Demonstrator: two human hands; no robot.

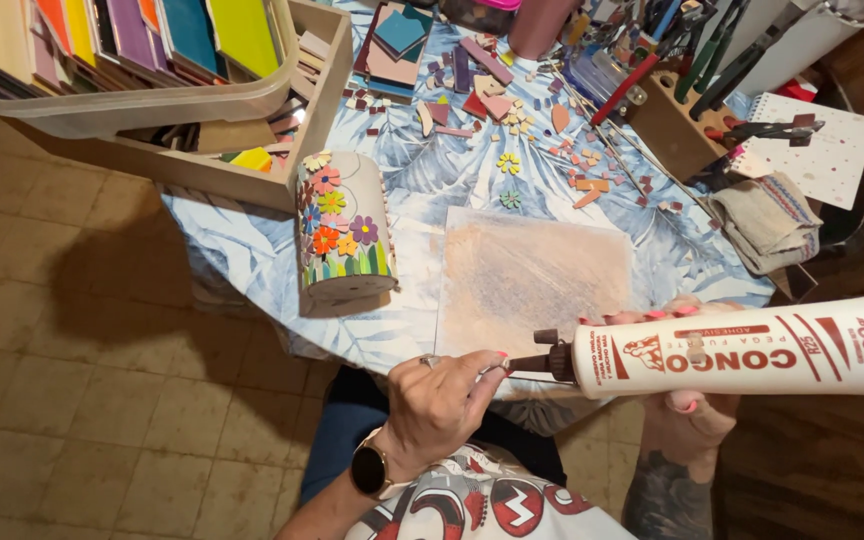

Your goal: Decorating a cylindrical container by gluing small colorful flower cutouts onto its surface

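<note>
My right hand (687,405) grips a large white glue bottle (742,348) with red print, held sideways, its brown nozzle pointing left. The fingers of my left hand (439,402) are pinched at the nozzle tip; whether a small piece sits between them is hidden. A watch is on my left wrist. Both hands hover at the near edge of the table, just below a worn beige work mat (532,275). A cylindrical pot (342,232) covered with mosaic flowers lies on its side to the left of the mat.
A blue leaf-patterned tablecloth (422,170) covers the table. Loose tile pieces (512,110) are scattered at the back. A wooden tray and plastic bin of coloured tiles (152,60) sit back left. A tool holder (672,90), notepad (817,145) and folded cloth (767,220) are at the right.
</note>
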